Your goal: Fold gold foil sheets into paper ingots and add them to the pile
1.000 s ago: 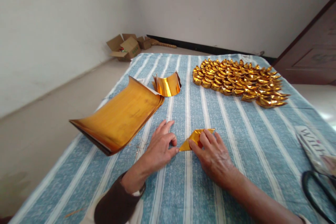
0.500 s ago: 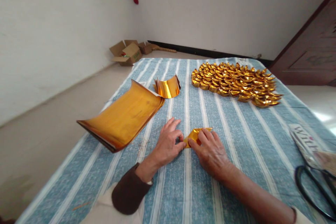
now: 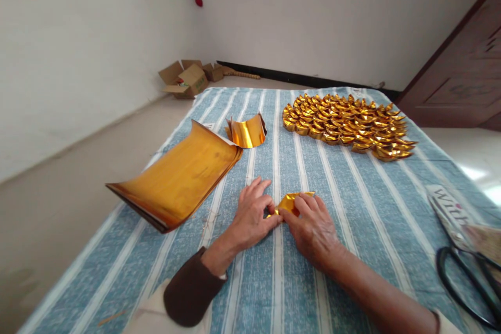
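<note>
Left hand point(image 3: 250, 216) pinches one tip of a folded gold sheet point(image 3: 288, 202) on the cloth-covered bench point(image 3: 291, 287) while the right hand point(image 3: 316, 229) grips its body; the sheet (likely light, slick, easily creased) seems best held by its edges.

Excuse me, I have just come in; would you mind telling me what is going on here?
A person is working a small gold sheet with both bare hands on a striped cloth. The left hand has its thumb and forefinger at one end, while the right hand holds the rest, which is partly folded. Beyond the hands lie a large gold stack and a smaller curved stack, with rows of folded gold pieces farther right. Scissors lie near the right edge.
</note>
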`<state>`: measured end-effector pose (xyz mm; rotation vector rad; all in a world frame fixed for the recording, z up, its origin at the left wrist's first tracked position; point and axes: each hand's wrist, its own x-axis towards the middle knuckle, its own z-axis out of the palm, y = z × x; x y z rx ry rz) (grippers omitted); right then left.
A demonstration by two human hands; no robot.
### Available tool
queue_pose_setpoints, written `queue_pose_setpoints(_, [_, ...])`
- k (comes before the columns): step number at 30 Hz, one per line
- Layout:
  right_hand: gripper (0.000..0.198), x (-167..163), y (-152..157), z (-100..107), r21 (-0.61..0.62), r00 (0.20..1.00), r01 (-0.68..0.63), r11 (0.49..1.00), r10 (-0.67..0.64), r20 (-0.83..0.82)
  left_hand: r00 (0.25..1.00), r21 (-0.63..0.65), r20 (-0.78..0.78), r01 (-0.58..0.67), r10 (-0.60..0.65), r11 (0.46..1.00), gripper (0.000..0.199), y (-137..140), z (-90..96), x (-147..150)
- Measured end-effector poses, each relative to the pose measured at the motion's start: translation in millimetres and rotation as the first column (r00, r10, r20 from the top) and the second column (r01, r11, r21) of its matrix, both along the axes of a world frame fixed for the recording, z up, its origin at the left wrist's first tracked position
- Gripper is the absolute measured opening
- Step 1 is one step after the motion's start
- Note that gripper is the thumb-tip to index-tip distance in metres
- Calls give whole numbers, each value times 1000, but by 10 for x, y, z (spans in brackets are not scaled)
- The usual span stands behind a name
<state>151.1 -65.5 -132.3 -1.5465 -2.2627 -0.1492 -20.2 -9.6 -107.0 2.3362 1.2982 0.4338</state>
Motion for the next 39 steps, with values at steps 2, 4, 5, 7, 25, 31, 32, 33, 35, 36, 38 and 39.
queue_pose_setpoints(2, [18, -4, 2, -1, 3, 1000, 2, 1000, -2, -17, 1000, -5, -3, 8, -8, 1000, 22, 4, -5, -2])
queue_pose_setpoints(4, [19, -7, 5, -8, 7, 999, 10, 1000, -9, -35, 1000, -22, -8, 10, -10, 1000, 23, 9, 1, -9])
queue_pose_setpoints(5, [20, -8, 6, -13, 7, 999, 14, 1000, -13, -42, 1000, -33, -13, 10, -10, 999, 23, 12, 5, -11])
queue_pose_setpoints(7, [22, -9, 6, -24, -1, 999, 13, 1000, -13, -50, 1000, -50, -29, 6, -7, 999, 23, 15, 12, -10])
queue_pose_setpoints(25, [15, -65, 20, 27, -71, 982, 85, 994, -96, -164, 996, -114, -84, -48, 38, 992, 26, 47, 26, 34])
queue_pose_setpoints(31, [17, -51, 42, 36, -102, 961, 72, 992, -97, -259, 996, -108, -78, -40, 31, 993, 26, 70, 26, 16])
queue_pose_setpoints(32, [18, -40, 47, 34, -108, 955, 63, 992, -91, -281, 997, -107, -79, -32, 23, 994, 26, 76, 29, 4])
queue_pose_setpoints(33, [19, -27, 52, 28, -110, 950, 53, 992, -84, -300, 997, -107, -80, -22, 13, 994, 25, 83, 33, -10])
queue_pose_setpoints(35, [22, 2, 62, 14, -111, 943, 36, 993, -71, -326, 996, -116, -89, 3, -13, 993, 24, 97, 45, -42])
queue_pose_setpoints(36, [22, 18, 67, 8, -112, 941, 28, 993, -64, -332, 995, -125, -93, 15, -27, 992, 23, 104, 53, -58])
queue_pose_setpoints(38, [23, 47, 75, 2, -122, 942, 7, 993, -47, -334, 993, -146, -99, 42, -57, 988, 21, 121, 70, -90])
queue_pose_setpoints(39, [23, 60, 79, 4, -130, 942, -3, 992, -41, -332, 992, -158, -101, 53, -69, 986, 20, 129, 79, -106])
